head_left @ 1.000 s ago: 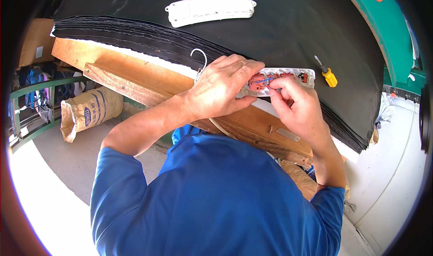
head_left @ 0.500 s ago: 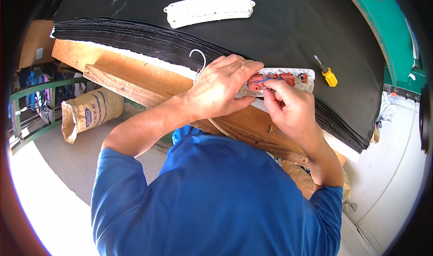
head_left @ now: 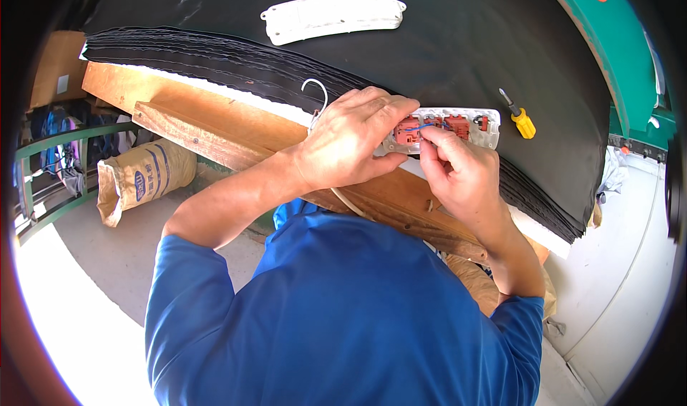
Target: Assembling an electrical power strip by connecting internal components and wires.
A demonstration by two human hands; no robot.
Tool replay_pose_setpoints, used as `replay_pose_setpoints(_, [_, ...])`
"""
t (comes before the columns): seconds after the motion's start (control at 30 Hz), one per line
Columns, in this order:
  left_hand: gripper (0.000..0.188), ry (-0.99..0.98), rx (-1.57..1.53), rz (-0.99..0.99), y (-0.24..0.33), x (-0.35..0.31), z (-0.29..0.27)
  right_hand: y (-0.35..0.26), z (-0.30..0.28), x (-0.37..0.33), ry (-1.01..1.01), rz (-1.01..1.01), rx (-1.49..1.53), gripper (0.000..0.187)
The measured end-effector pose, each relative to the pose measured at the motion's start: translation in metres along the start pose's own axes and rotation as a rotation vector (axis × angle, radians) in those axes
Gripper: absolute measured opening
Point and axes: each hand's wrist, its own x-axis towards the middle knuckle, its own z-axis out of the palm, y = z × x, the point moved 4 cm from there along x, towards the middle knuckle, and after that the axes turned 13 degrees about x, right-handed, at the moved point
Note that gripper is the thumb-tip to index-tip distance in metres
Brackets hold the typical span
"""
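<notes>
An opened power strip (head_left: 447, 112) lies at the front edge of the black sheet stack, its white shell showing red socket blocks (head_left: 456, 125) inside. My left hand (head_left: 351, 134) is closed over its left end, thumb at the near side, and covers that part. Inside the shell runs a thin blue wire (head_left: 413, 128). My right hand (head_left: 458, 159) pinches at that wire with thumb and forefinger; the fingertips partly hide the spot. A white cord (head_left: 315, 85) curls out beside my left hand.
Farther back on the black sheets (head_left: 458, 48) lies a white curved cover (head_left: 334, 17). A screwdriver (head_left: 524, 123) with a yellow handle rests to the right. Wooden boards (head_left: 207, 137) edge the stack. A paper sack (head_left: 147, 179) stands at left, a green machine frame (head_left: 608, 41) at right.
My right fingertips have shifted very slightly up along the blue wire. The left hand and the power strip stay in place.
</notes>
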Motion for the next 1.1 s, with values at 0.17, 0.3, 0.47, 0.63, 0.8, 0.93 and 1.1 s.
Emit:
replay_pose_setpoints(0.17, [0.071,0.0,-0.001,0.013,0.001,0.001,0.0,0.002,0.001,-0.002,0.01,-0.048,-0.024,0.018])
replay_pose_setpoints(0.3, [0.071,0.005,0.003,0.013,0.0,0.001,-0.001,0.0,0.001,0.002,-0.031,0.029,0.019,0.015])
replay_pose_setpoints(0.47, [0.071,-0.003,0.004,0.016,0.0,0.001,-0.001,0.001,0.002,0.003,-0.091,0.086,-0.023,0.014])
replay_pose_setpoints(0.63, [0.071,0.003,0.009,0.018,0.0,0.001,-0.001,0.001,0.001,0.007,-0.11,0.071,-0.024,0.015])
replay_pose_setpoints(0.8, [0.072,0.012,0.003,0.026,0.001,0.002,0.0,0.002,0.002,0.006,-0.093,0.071,-0.022,0.015])
replay_pose_setpoints(0.93, [0.072,0.01,0.005,0.028,0.001,0.001,0.0,0.003,0.002,0.005,-0.096,0.091,-0.016,0.015])
replay_pose_setpoints(1.1, [0.071,0.024,-0.001,0.029,0.001,-0.002,0.0,-0.013,-0.02,0.003,-0.033,0.293,0.329,0.039])
